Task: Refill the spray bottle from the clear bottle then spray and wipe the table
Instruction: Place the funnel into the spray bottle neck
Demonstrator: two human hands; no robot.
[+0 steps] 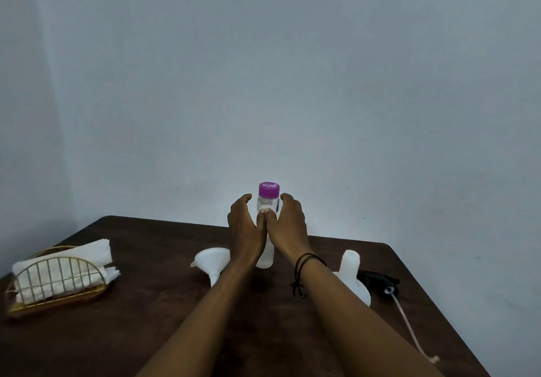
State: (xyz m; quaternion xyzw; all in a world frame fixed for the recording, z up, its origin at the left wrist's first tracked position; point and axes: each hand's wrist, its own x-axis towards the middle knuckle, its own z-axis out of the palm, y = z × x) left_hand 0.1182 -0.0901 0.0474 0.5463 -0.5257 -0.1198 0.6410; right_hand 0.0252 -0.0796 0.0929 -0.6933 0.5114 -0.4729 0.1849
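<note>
A clear bottle (265,259) with a purple cap (269,189) stands upright at the middle of the dark wooden table (164,312). My left hand (244,227) and my right hand (289,224) cup it from both sides, thumbs pressed together on its front, fingertips curled near the neck. The white spray bottle (352,271) stands to the right with its neck uncapped, partly behind my right forearm. Its black spray head (380,280) lies on the table beside it, with a thin tube (409,327) trailing toward the front right edge.
A white funnel (212,259) lies on its side just left of the clear bottle. A gold wire holder (58,280) with white paper napkins sits at the left edge. A pale wall stands behind the table.
</note>
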